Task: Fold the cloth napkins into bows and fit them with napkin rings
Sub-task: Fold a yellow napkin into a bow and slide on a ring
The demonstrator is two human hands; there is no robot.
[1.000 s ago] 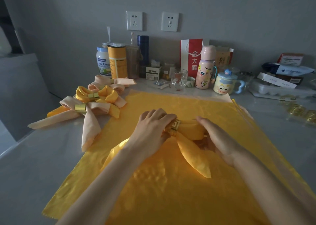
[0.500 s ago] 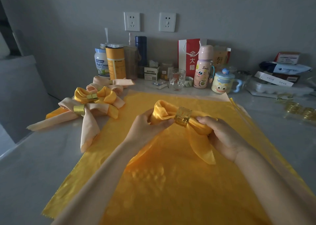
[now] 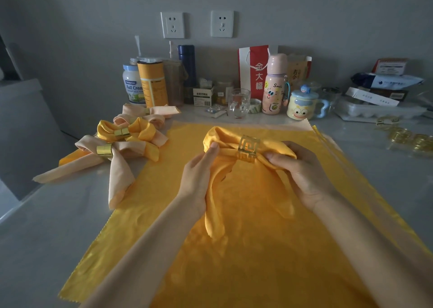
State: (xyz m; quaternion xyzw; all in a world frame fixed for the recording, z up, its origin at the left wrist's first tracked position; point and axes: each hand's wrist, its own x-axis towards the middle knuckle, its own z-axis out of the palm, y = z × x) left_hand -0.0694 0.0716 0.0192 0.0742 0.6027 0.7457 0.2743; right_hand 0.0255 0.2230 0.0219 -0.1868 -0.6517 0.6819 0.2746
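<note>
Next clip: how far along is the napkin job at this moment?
Done: several ringed bows lie at left. In hand: left hand and right hand grip a yellow napkin already wearing its gold ring. Left: the flat yellow cloth underneath and spare rings at right.

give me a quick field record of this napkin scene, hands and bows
in hand: yellow napkin, bow-shaped
ring: gold napkin ring around its middle
left hand: grips the left loop
right hand: grips the right loop
underneath: flat yellow cloth
finished bows: at the left, ringed
spare rings: far right
</note>
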